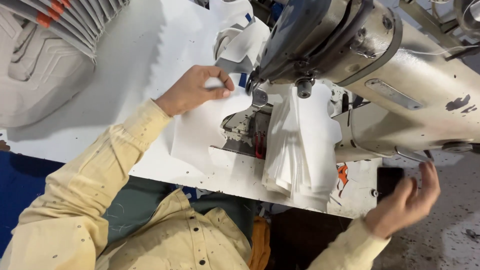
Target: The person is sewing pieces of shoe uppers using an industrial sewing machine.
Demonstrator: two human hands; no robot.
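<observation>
- A white sewing table (150,55), speckled with dark marks, fills the view under a worn cream industrial sewing machine (400,75); bare concrete floor (450,240) shows at the lower right.
- The left hand (197,90) has its fingers curled together, thumb and fingertips pinching the edge of a white fabric piece (200,135) that lies flat on the table, running toward the presser foot (259,97).
- The right hand (405,202) hangs off the table's right end, fingers loosely bent and apart, closed on nothing; it sits just beside a small dark box (390,180) below the machine.
- A stack of white cut pieces (300,150) drapes over the table's front edge, between the two hands and right of the needle area.
- Risk, as I judge it: the left fingertips are near the foot, so a slip forward could bring them under the needle; a one-handed hold may also let the piece skew.
- The draped stack looks loosely balanced and could slide off the edge if brushed.
- Open room lies to the left of the left hand, up to the grey quilted panels (40,65) and the bundle with orange tabs (65,15); the machine head crowds the right.
</observation>
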